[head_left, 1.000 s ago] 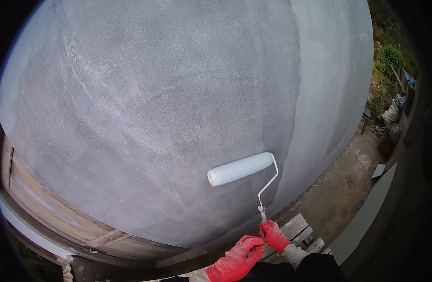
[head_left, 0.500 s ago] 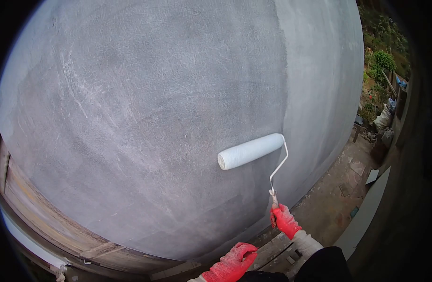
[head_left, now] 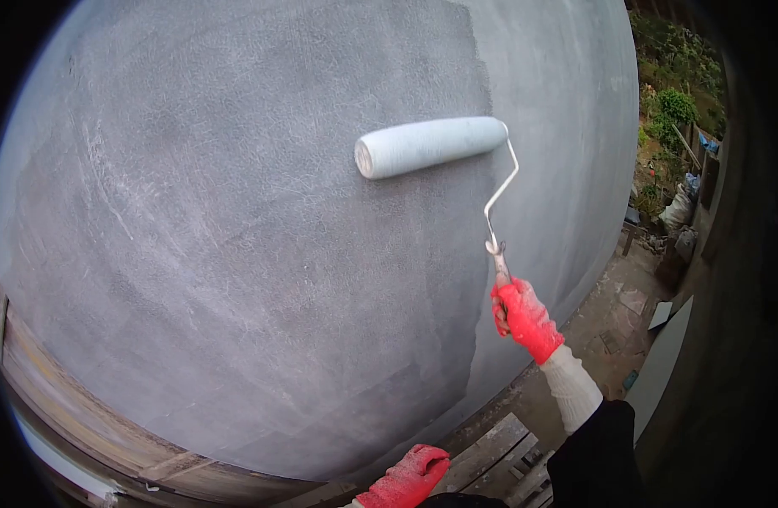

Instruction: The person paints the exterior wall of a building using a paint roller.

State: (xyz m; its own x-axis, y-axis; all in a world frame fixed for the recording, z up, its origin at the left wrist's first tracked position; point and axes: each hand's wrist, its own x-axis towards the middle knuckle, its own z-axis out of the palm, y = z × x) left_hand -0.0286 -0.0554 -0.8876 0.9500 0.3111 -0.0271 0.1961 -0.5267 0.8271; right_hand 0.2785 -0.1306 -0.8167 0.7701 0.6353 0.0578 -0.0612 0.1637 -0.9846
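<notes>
A white paint roller (head_left: pixel 431 147) lies against the grey wall (head_left: pixel 279 245), its sleeve nearly level and its bent wire frame running down on the right. My right hand (head_left: pixel 526 320), in a red and white glove, is wrapped round the roller's handle. Low in the view, my left hand (head_left: pixel 408 477) wears a matching glove. Its fingers are curled near the thumb, and whether anything is in them is hidden. Darker grey covers the wall's middle, with a paler strip along the right side.
Wooden planks (head_left: pixel 491 457) lie below my hands. A wooden frame (head_left: pixel 76 406) borders the wall at lower left. On the right are a pale board (head_left: pixel 664 360), white sacks (head_left: pixel 678 210) and green plants (head_left: pixel 677 107) beyond a concrete floor (head_left: pixel 605 339).
My right hand has moved up with the roller, which is now much higher on the wall. My left hand has shifted slightly down and left, its fingers more curled.
</notes>
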